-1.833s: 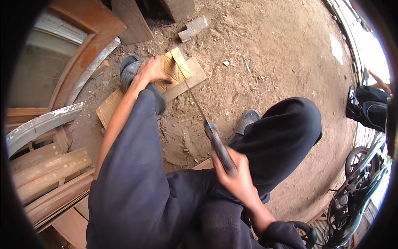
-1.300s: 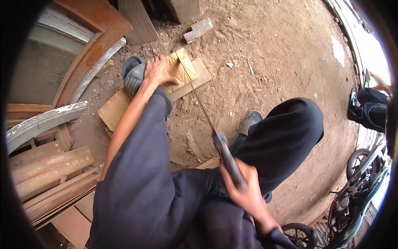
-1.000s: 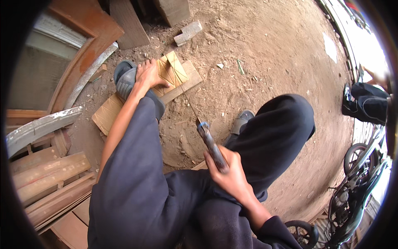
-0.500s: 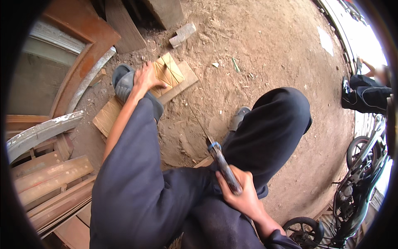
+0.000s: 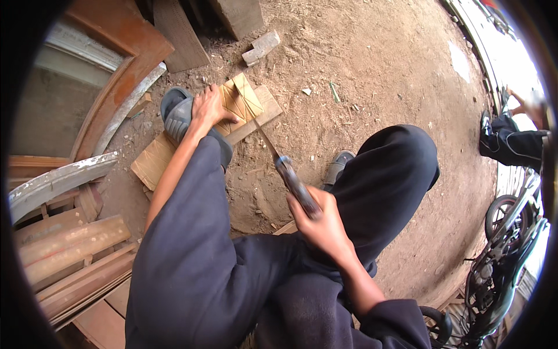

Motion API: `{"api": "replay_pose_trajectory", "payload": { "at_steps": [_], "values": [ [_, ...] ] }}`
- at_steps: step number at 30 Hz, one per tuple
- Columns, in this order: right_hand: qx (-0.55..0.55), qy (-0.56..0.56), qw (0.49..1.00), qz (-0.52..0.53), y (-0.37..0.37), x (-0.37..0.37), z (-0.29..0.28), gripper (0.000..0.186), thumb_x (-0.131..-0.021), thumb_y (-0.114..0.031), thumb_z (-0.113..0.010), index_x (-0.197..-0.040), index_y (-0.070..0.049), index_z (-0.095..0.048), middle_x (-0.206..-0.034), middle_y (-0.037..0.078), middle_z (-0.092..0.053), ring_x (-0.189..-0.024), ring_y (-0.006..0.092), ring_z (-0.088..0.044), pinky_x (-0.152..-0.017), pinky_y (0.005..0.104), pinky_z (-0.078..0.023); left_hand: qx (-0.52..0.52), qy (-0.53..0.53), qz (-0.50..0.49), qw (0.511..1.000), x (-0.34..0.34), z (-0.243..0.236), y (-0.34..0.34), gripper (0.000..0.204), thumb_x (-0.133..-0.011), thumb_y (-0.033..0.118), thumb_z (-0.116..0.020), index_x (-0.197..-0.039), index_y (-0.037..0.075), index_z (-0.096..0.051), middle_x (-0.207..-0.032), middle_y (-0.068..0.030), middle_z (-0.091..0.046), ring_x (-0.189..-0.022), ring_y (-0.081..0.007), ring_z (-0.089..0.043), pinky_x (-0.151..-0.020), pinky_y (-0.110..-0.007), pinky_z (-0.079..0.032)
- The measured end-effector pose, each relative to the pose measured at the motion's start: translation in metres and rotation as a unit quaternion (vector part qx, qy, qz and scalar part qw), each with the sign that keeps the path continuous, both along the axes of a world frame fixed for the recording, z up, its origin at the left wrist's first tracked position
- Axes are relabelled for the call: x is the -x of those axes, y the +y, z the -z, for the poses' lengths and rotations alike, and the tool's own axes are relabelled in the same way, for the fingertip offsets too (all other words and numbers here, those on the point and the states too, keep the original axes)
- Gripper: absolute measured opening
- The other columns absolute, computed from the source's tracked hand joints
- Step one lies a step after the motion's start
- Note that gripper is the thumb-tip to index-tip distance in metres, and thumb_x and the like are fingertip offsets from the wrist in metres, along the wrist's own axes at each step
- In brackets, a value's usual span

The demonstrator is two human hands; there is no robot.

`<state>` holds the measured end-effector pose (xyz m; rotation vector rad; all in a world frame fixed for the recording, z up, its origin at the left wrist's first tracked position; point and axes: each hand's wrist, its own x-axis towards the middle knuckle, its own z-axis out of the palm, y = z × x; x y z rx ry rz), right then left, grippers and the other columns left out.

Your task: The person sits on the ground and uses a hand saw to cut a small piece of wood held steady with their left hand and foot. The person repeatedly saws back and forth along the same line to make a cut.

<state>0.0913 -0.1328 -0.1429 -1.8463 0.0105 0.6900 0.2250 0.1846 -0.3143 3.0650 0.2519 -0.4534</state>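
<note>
My right hand is closed around the dark handle of a narrow-bladed hand saw, which has a blue ring where the blade begins. The blade slants forward and left, its far end at a light wooden board marked with drawn lines. My left hand grips and presses that board, thumb apart on its near side. My left foot in a grey sandal rests on the board beside this hand. A plain plank lies under the board's right end. How deep the blade sits in the wood cannot be made out.
A framed wooden panel and stacked planks stand on the left. Beyond the board, a small block lies on the dirt floor. On the right are a motorcycle and another seated person.
My right hand has pushed the saw forward and left, bringing its handle closer to the board. My left hand stays on the board.
</note>
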Motion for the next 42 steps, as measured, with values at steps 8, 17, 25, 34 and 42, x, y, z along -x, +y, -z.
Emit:
{"api": "replay_pose_trajectory", "payload": {
  "at_steps": [8,17,25,34,42],
  "values": [
    [0.007,0.01,1.0,0.012,-0.024,0.037,-0.031,0.02,-0.089,-0.006,-0.065,-0.074,0.002,-0.054,-0.057,0.008,-0.044,-0.052,0.0094,-0.036,-0.049,0.0305,-0.035,-0.007,-0.001,-0.008,1.0,0.0,0.0,0.002,0.109,-0.041,0.059,-0.092,-0.114,-0.01,-0.05,-0.11,-0.0259,-0.064,-0.105,-0.0351,-0.063,-0.092,-0.041,-0.048],
    [0.022,0.022,1.0,0.001,-0.028,0.044,-0.034,0.012,-0.088,-0.002,-0.063,-0.078,0.002,-0.058,-0.059,0.008,-0.046,-0.053,0.0078,-0.041,-0.05,0.0289,-0.038,-0.004,-0.002,-0.021,1.0,-0.004,-0.007,0.001,0.108,-0.041,0.056,-0.093,-0.117,-0.009,-0.049,-0.114,-0.0266,-0.062,-0.109,-0.0354,-0.061,-0.095,-0.042,-0.047],
    [-0.006,-0.039,0.999,-0.002,-0.001,0.014,0.007,0.017,-0.089,-0.006,-0.064,-0.076,0.002,-0.055,-0.057,0.009,-0.045,-0.052,0.0112,-0.04,-0.049,0.0317,-0.037,-0.002,-0.012,0.001,1.0,0.01,0.006,0.003,0.113,-0.04,0.059,-0.092,-0.117,-0.013,-0.049,-0.111,-0.0276,-0.063,-0.106,-0.0368,-0.063,-0.094,-0.043,-0.048],
    [0.01,-0.053,0.999,-0.007,0.005,0.003,0.016,0.02,-0.088,-0.008,-0.064,-0.075,0.002,-0.052,-0.058,0.013,-0.041,-0.051,0.0139,-0.038,-0.05,0.0354,-0.037,-0.002,-0.016,0.005,1.0,0.007,0.003,-0.002,0.109,-0.041,0.062,-0.09,-0.112,-0.01,-0.051,-0.106,-0.0264,-0.064,-0.104,-0.0352,-0.063,-0.091,-0.043,-0.049],
    [0.008,-0.045,0.999,-0.001,-0.015,0.029,-0.017,0.017,-0.086,-0.005,-0.065,-0.074,0.002,-0.055,-0.055,0.013,-0.044,-0.05,0.0118,-0.043,-0.049,0.0341,-0.038,0.01,0.026,-0.034,0.999,0.005,-0.001,-0.003,0.105,-0.042,0.051,-0.093,-0.118,-0.006,-0.049,-0.117,-0.0262,-0.061,-0.115,-0.0368,-0.058,-0.101,-0.043,-0.043]
  ]
}}
